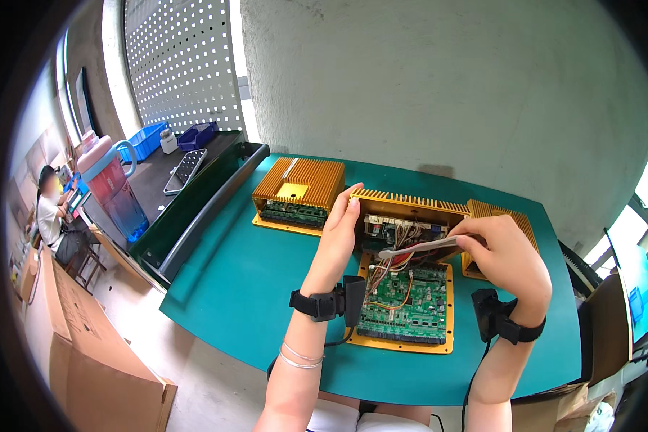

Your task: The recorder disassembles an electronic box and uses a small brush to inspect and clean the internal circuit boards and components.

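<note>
My left hand (340, 229) grips the left edge of a gold finned housing (415, 204), which stands tilted up on its side with its inside facing me. Pinched in my right hand (510, 253) is a slim grey-white strip (419, 248) with a rounded end, reaching across the housing's opening. Behind it, a bundle of coloured wires (383, 272) runs from the housing down to a green circuit board (407, 299). That board lies on a gold base plate (403, 346). Both wrists wear black straps with small boxes.
A second gold finned unit (300, 183) sits at the back left of the green table (252, 288), and another (523, 227) at the right. Beyond the table's left side stand a dark shelf, a bottle (114, 189) and blue bins (147, 139). A person sits far left, near cardboard boxes.
</note>
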The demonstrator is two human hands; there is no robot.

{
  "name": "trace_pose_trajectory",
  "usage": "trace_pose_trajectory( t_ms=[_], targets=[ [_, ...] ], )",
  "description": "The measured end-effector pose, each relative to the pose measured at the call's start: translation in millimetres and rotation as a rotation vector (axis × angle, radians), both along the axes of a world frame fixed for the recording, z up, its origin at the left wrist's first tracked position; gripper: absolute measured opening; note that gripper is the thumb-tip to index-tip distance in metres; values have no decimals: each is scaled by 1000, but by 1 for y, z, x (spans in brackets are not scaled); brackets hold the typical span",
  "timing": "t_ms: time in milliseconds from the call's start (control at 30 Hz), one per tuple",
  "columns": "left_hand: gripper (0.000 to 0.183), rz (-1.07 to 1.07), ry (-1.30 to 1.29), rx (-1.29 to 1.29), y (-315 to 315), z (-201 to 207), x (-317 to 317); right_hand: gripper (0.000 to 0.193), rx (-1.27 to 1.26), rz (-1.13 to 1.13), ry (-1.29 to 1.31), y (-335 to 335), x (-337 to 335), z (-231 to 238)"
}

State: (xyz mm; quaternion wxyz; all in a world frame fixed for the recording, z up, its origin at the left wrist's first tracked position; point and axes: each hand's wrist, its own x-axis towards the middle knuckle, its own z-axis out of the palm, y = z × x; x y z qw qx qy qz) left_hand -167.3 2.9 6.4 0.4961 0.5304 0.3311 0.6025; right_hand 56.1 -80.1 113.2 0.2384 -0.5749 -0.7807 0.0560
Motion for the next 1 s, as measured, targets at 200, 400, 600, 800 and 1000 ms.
trace_pose_trajectory(
  t_ms=[200,400,600,800,1000],
  targets=[
    [41,83,42,44,0,-1,4,12,37,33,151,-6,-9,11],
    [39,136,100,98,5,-4,6,10,194,75,401,-4,-20,16],
    [39,136,63,96,3,-8,6,13,379,53,560,9,-39,8],
    [40,119,75,97,2,-6,5,13,329,88,538,13,-47,1],
    [41,64,14,83,5,-11,1,10,237,197,726,41,-43,-16]
  ],
)
